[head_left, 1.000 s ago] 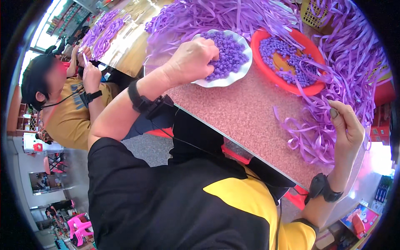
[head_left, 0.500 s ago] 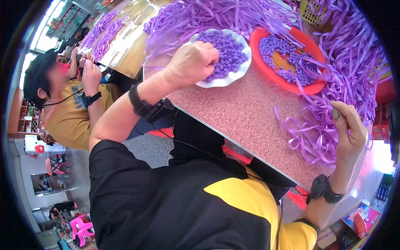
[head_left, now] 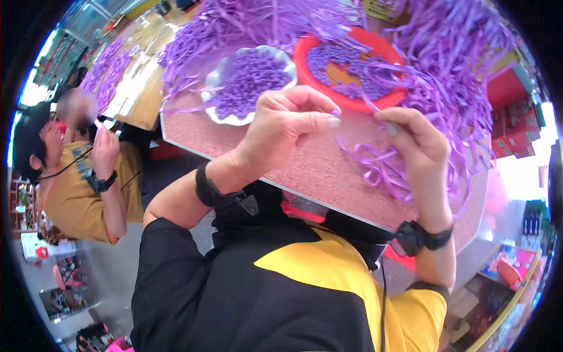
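Observation:
My left hand (head_left: 275, 129) hovers over the table's near part, thumb and forefinger pinching a small purple bead (head_left: 335, 112). Across from it, my right hand (head_left: 416, 141) pinches a thin purple ribbon (head_left: 369, 102) close to its end, which points toward the bead; a gap separates the two. Behind my left hand sits a white wavy-rimmed bowl (head_left: 210, 97) heaped with purple beads (head_left: 249, 79). A red round tray (head_left: 305, 64), right of the bowl, holds more beads spread around its yellowish middle, with some ribbons over its edge.
Loose purple ribbons (head_left: 240, 23) pile along the far side of the pinkish speckled table (head_left: 316, 164) and hang thickly at right. A yellow basket (head_left: 384, 9) stands behind. At left, a person in a mustard shirt (head_left: 82, 199) sits by a wooden table (head_left: 138, 76).
My left hand has left the bead bowl and come right with a bead in its fingertips. My right hand has moved left and up toward it. The whole view has shifted.

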Motion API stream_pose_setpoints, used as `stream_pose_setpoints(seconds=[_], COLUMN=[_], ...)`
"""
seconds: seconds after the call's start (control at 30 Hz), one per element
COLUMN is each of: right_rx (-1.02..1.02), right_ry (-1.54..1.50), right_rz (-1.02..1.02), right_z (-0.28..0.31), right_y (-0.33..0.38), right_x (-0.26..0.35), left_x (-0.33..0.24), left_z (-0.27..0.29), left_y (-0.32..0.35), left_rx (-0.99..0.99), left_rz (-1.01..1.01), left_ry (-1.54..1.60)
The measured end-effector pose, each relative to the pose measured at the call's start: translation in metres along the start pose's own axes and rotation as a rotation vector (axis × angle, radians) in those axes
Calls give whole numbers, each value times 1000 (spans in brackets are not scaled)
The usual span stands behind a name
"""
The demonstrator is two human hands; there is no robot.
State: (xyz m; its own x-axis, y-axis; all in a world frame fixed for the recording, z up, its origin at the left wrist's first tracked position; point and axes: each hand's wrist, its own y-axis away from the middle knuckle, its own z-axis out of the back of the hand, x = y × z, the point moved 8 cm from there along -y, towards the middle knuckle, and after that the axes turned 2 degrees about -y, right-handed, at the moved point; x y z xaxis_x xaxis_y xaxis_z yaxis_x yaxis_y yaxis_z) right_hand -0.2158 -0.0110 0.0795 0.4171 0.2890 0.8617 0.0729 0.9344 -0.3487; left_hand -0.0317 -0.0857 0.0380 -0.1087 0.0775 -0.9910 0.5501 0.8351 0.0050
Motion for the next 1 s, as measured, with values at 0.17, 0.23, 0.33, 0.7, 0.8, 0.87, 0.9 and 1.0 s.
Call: stream_pose_setpoints(seconds=[0.17, 0.23, 0.33, 0.7, 0.8, 0.87, 0.9, 1.0], right_rx=[-47, -93, -143, -218, -149, -142, -132, -138], right_ry=[-456, -434, -459, -75, -21, -16, -9, 17], right_rz=[-131, -119, -117, -62, -77, -57, -60, -38], right_z=[-4, 1, 10, 30, 22, 19, 17, 15], right_y=[2, 1, 1, 1, 0, 0, 0, -2], right_x=[-20, -16, -17, -11, -12, -12, -12, -9], left_x=[14, 15, 10, 27, 26, 27, 28, 28], left_z=[-52, -61, -73, -56, -53, -54, -54, -53], left_y=[-13, -17, -22, -38, -38, -38, -38, -38], left_rx=[33, 16, 18, 50, 13, 9, 13, 25], left_rz=[1, -31, -77, 26, 32, 37, 27, 17], left_ry=[171, 222, 171, 420, 477, 500, 501, 510])
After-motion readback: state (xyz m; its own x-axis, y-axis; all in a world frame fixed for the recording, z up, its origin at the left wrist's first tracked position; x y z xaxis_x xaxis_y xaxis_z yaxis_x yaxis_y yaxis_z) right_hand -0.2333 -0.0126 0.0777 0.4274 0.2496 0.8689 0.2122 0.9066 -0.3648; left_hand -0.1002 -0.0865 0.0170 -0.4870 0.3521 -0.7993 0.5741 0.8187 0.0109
